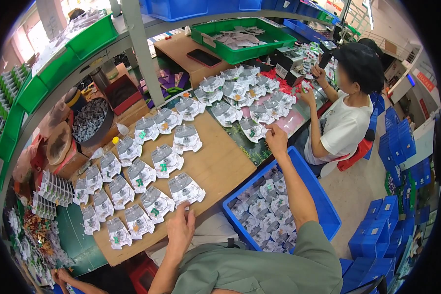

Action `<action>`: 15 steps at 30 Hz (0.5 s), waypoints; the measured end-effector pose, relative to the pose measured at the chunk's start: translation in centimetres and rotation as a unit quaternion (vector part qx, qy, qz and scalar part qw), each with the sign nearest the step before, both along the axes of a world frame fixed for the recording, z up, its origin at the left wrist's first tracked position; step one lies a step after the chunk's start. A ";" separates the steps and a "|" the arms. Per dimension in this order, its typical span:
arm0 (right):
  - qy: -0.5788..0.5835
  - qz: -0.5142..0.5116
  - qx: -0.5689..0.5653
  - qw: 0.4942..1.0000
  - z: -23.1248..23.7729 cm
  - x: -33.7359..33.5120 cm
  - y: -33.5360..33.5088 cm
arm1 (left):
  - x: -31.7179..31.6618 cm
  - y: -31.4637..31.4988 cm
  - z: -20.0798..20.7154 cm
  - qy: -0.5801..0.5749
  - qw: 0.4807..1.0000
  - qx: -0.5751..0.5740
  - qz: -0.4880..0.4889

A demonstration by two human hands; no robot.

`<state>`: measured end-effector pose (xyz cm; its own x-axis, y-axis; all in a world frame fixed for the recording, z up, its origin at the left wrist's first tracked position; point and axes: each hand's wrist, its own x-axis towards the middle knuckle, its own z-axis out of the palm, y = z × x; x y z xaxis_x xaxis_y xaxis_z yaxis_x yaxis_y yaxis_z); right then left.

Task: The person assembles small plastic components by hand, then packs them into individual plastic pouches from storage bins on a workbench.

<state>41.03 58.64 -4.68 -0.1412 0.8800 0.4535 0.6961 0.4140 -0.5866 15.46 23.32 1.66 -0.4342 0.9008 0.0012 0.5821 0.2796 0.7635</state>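
Note:
Rows of clear-and-white blister packs, each with grey parts and many with small green or orange pieces, lie on the wooden board in front of me. My left hand is closed at the near edge of the closest blister pack, its fingertips on the rim. To the right, my right arm reaches over the blue crate; my right hand is closed, fingertips at the edge of another blister pack on the patterned mat. Beyond it lies a cluster of similar packs.
A blue crate filled with packs stands at my right. Farther right sits a co-worker at the bench. A green tray, a phone and a round tub of small grey parts are at the back. Another person's hands show lower left.

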 end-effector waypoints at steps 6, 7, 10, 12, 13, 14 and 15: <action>0.099 -0.011 -0.177 0.979 1.6 -2.7 -1.8 | -0.3 0.5 0.2 -0.012 1.000 -0.011 -0.005; 0.001 -0.029 -0.106 0.994 1.9 -3.0 -1.7 | -0.2 0.5 0.1 -0.012 1.000 -0.011 -0.010; -0.124 -0.051 -0.041 0.990 3.9 -3.3 -1.8 | -0.3 0.5 -0.3 -0.006 1.000 -0.003 -0.005; -0.114 -0.119 0.024 0.986 4.4 -2.7 -0.8 | -0.4 0.2 -0.7 -0.014 1.000 -0.007 0.010; -0.115 -0.121 0.026 0.986 4.4 -2.3 -0.2 | -0.4 0.2 -0.8 -0.022 1.000 -0.009 0.010; -0.116 -0.137 -0.015 0.984 4.0 -2.0 0.6 | -0.3 0.3 -0.9 -0.024 1.000 -0.008 0.008; -0.115 -0.150 -0.058 0.980 3.5 -1.9 1.4 | -0.3 0.3 -0.9 -0.024 1.000 -0.006 0.008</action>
